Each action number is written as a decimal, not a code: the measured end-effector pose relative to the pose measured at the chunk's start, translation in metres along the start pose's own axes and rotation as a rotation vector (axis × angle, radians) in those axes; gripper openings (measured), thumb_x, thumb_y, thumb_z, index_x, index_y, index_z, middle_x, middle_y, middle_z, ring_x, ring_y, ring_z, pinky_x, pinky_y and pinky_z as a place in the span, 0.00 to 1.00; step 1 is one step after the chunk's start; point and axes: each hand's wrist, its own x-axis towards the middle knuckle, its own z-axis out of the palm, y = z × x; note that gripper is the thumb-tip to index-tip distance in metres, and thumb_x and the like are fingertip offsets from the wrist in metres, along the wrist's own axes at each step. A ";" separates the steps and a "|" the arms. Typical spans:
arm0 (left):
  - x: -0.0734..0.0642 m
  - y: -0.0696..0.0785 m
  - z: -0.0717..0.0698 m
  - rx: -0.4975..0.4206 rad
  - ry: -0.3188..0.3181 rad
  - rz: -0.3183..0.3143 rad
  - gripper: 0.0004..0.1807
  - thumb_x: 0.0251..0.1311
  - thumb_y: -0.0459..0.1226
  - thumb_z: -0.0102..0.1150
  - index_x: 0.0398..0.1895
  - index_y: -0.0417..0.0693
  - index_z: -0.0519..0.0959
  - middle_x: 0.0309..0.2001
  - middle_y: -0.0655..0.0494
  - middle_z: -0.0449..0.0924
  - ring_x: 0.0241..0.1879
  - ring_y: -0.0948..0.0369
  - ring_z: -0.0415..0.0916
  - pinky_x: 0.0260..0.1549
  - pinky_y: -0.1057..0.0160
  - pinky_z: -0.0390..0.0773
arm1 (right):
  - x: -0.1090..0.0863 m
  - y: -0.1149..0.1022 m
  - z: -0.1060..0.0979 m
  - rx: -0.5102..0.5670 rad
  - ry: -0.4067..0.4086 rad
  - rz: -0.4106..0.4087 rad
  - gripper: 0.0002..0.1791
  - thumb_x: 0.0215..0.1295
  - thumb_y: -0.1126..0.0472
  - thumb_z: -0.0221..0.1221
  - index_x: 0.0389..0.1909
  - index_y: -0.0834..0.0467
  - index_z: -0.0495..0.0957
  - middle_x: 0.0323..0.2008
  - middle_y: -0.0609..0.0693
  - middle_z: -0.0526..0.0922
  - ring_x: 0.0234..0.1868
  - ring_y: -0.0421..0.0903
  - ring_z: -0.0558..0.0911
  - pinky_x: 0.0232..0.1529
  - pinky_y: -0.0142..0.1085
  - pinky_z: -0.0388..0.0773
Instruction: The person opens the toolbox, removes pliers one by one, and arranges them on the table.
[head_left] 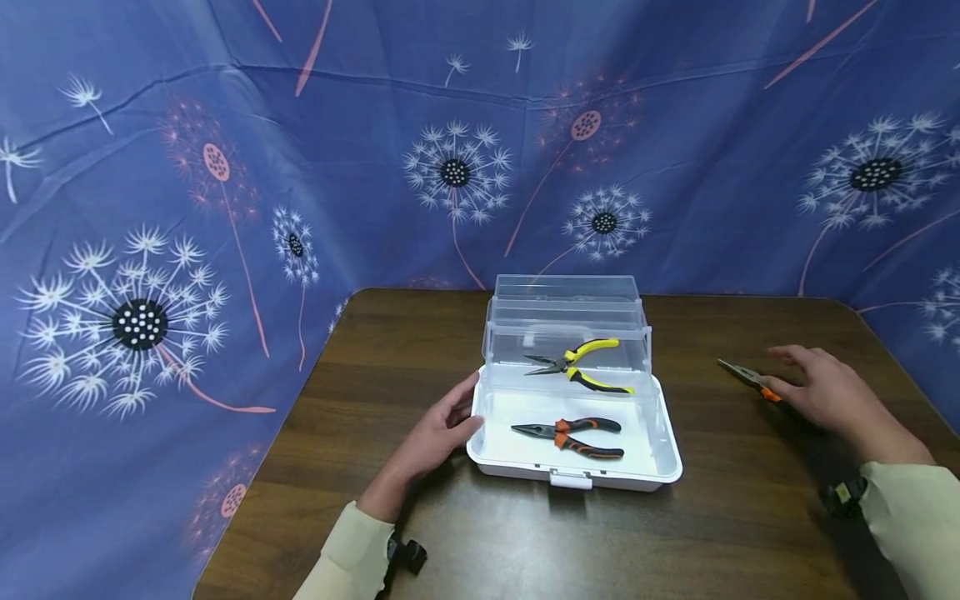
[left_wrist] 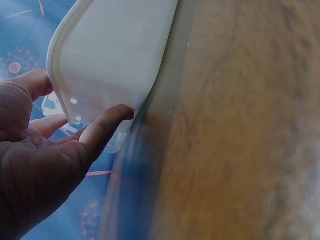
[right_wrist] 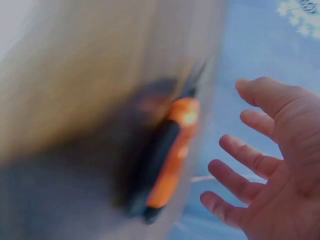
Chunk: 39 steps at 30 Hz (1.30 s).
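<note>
A white plastic box (head_left: 573, 475) with a raised clear lid (head_left: 566, 287) stands on the table. My left hand (head_left: 431, 433) rests against its left side, with fingers on the wall and rim in the left wrist view. Inside the box lie long-nose pliers (head_left: 592, 451) with black-and-orange handles. Another pair, yellow-and-black pliers (head_left: 596, 343), shows behind the clear plastic. To the right, a third pair of pliers (head_left: 744, 375) with orange-and-black handles lies on the table. My right hand (head_left: 832, 396) hovers beside it, fingers spread and apart from the handles (right_wrist: 172, 150) in the right wrist view.
The brown wooden table (head_left: 375, 358) carries the box near its middle. A blue cloth (head_left: 360, 183) with a dandelion pattern hangs along the table's back and left edges. A white latch (head_left: 572, 480) sticks out from the box's front.
</note>
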 end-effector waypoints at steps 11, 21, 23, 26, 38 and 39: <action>0.001 -0.001 -0.001 -0.001 -0.006 0.003 0.38 0.75 0.35 0.59 0.82 0.62 0.57 0.76 0.48 0.63 0.70 0.48 0.68 0.69 0.43 0.64 | 0.017 -0.070 -0.037 0.143 0.040 -0.048 0.42 0.70 0.42 0.65 0.75 0.63 0.64 0.69 0.74 0.63 0.64 0.76 0.64 0.53 0.75 0.62; 0.000 -0.001 -0.001 -0.009 -0.003 0.001 0.37 0.75 0.36 0.59 0.82 0.62 0.57 0.76 0.48 0.62 0.70 0.48 0.68 0.69 0.43 0.63 | 0.020 -0.126 -0.056 0.159 0.047 -0.117 0.44 0.65 0.43 0.70 0.76 0.58 0.65 0.72 0.69 0.63 0.69 0.75 0.61 0.57 0.76 0.59; 0.000 -0.001 -0.001 -0.011 -0.004 0.004 0.37 0.75 0.36 0.59 0.82 0.62 0.57 0.76 0.47 0.62 0.70 0.47 0.68 0.69 0.43 0.64 | 0.021 -0.136 -0.057 0.168 0.056 -0.143 0.43 0.64 0.45 0.71 0.75 0.57 0.67 0.71 0.68 0.65 0.70 0.74 0.61 0.58 0.75 0.59; -0.001 -0.001 -0.001 -0.012 -0.004 0.009 0.37 0.75 0.36 0.58 0.83 0.61 0.57 0.76 0.47 0.62 0.70 0.47 0.68 0.69 0.43 0.64 | 0.020 -0.151 -0.057 0.183 0.061 -0.176 0.42 0.63 0.46 0.72 0.74 0.56 0.69 0.71 0.65 0.67 0.70 0.72 0.63 0.60 0.74 0.60; -0.001 -0.001 -0.001 -0.004 0.004 0.010 0.38 0.74 0.37 0.60 0.82 0.62 0.57 0.76 0.48 0.63 0.69 0.48 0.69 0.69 0.43 0.63 | 0.022 -0.199 -0.036 0.164 0.009 -0.310 0.36 0.64 0.53 0.73 0.72 0.56 0.72 0.69 0.63 0.71 0.70 0.67 0.68 0.60 0.69 0.68; -0.001 -0.002 -0.001 -0.004 0.003 0.009 0.38 0.74 0.37 0.60 0.82 0.62 0.57 0.76 0.48 0.63 0.69 0.48 0.69 0.69 0.43 0.63 | 0.022 -0.202 -0.033 0.158 -0.001 -0.315 0.36 0.65 0.53 0.72 0.72 0.56 0.72 0.69 0.63 0.71 0.69 0.67 0.68 0.59 0.68 0.70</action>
